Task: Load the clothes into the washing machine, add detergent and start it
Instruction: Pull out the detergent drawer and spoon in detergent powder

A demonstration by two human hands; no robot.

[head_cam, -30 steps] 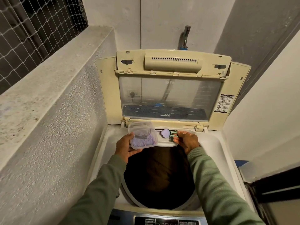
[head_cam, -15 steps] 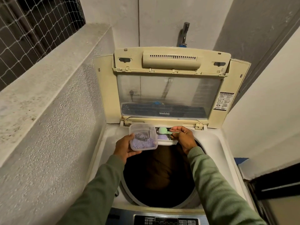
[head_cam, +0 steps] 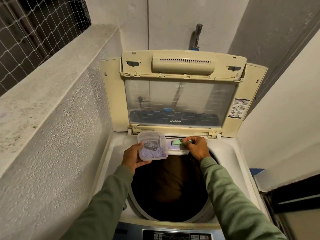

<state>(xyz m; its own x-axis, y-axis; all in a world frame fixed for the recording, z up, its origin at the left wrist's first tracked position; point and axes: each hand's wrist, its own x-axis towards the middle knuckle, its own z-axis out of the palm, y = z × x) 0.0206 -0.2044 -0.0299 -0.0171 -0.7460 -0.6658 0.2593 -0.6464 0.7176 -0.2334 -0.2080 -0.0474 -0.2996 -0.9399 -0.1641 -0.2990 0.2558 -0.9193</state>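
- I stand at a top-loading washing machine (head_cam: 230, 153) set in a narrow corner. Its cream lid (head_cam: 112, 94) is raised upright against the back wall, and the clear panel in the lid reflects the machine.
- A rough plastered ledge (head_cam: 52, 75) runs along my left with wire netting (head_cam: 34, 26) above it. A metal tap (head_cam: 197, 36) sticks out of the wall behind the lid, and a plain pale wall closes in on the right.
- The control panel (head_cam: 176, 235) lies at the near edge, just under my sleeves.
- The clothes (head_cam: 173, 179) are a dark brownish heap low in the drum, between my forearms.
- My left hand (head_cam: 132, 156) grips a clear plastic container (head_cam: 152, 137) by its near-left corner, fingers curled under and thumb on the side. Purple detergent powder (head_cam: 152, 152) lies in its bottom.
- My right hand (head_cam: 196, 147) pinches the handle of a green scoop (head_cam: 176, 142) over the small white detergent drawer (head_cam: 178, 152) at the back rim, just beside the container.
- A second ago the scoop was level, its bowl up and full of purple powder. Now it is turned over with its green back showing, and purple powder lies in the drawer beneath it.
- The container has stayed in much the same place beside the drawer.
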